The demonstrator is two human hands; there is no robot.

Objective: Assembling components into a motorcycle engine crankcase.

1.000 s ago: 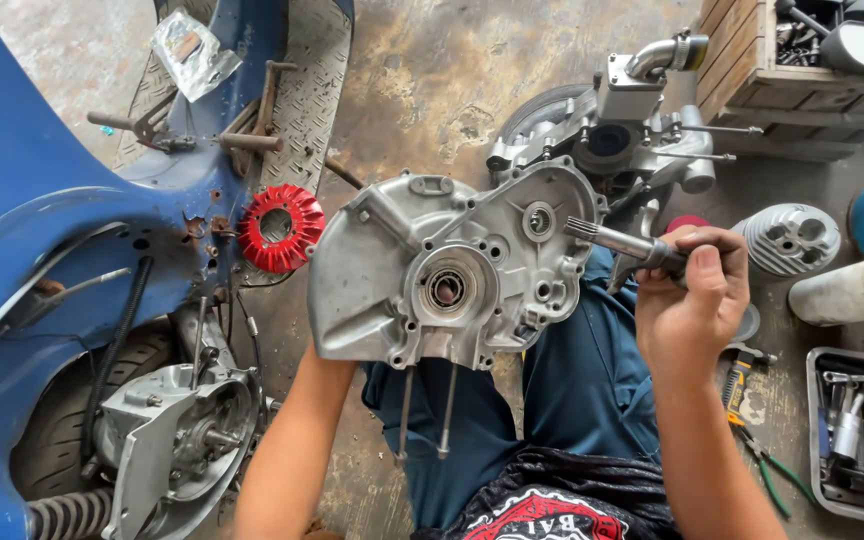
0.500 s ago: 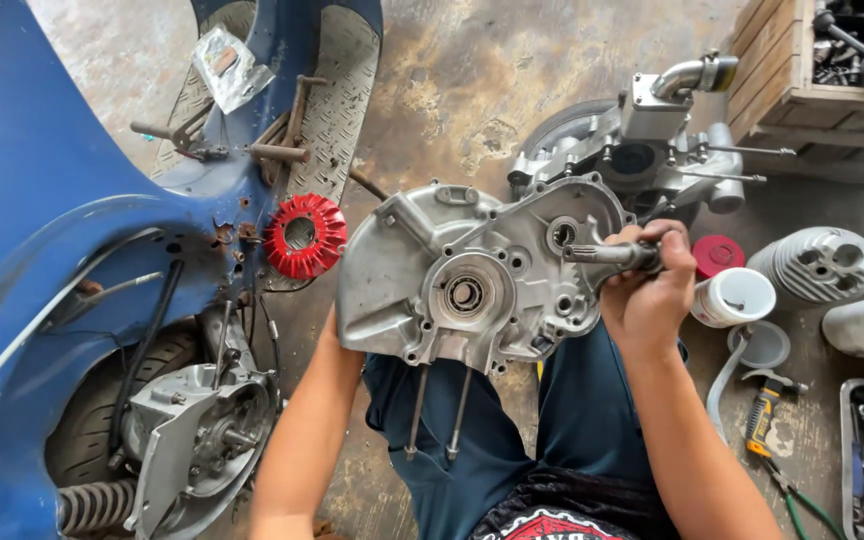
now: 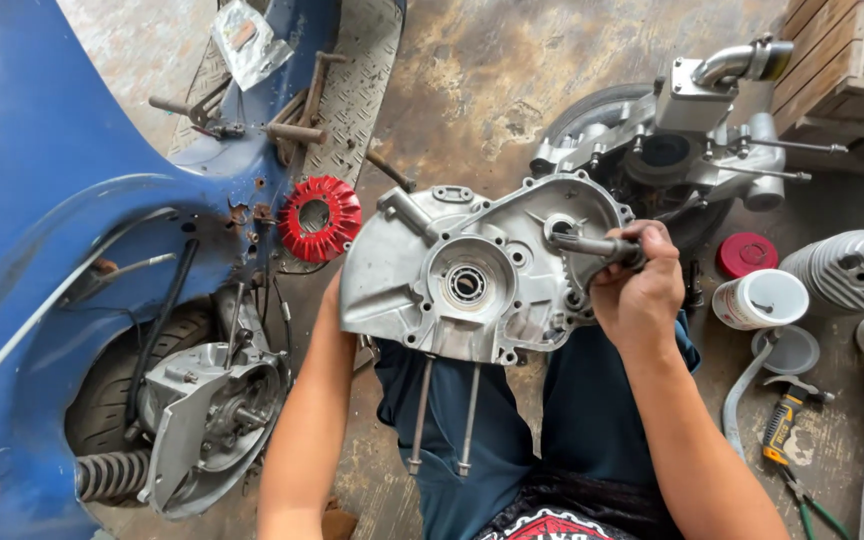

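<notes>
1. Over the person's lap, at the middle of the scene, sits a grey cast-metal engine case half (image 3: 472,270), held upright with its inner face toward the camera; a round bearing (image 3: 468,285) shows at its centre and two long studs (image 3: 444,415) hang from its lower edge.
2. Right hand (image 3: 640,290): its fingers are wrapped tight around a grey metal tool (image 3: 592,245), whose tip meets a round hole at the case's upper right.
3. Left hand: hidden behind the case's left side (only the forearm (image 3: 302,430) shows), so I cannot tell how its fingers stand.
4. Just left of the case lies a red finned fan wheel (image 3: 319,218), close against a blue scooter body (image 3: 62,200) with its rear wheel and hub (image 3: 207,420) at near left.
5. Far right of the case rests another engine block (image 3: 672,140) on the concrete floor (image 3: 472,80), before a wooden crate (image 3: 842,60).
6. To the right stand a red lid (image 3: 747,252), a white tub (image 3: 762,298), a finned cylinder (image 3: 852,268), and nearer, yellow-handled pliers (image 3: 782,425).
</notes>
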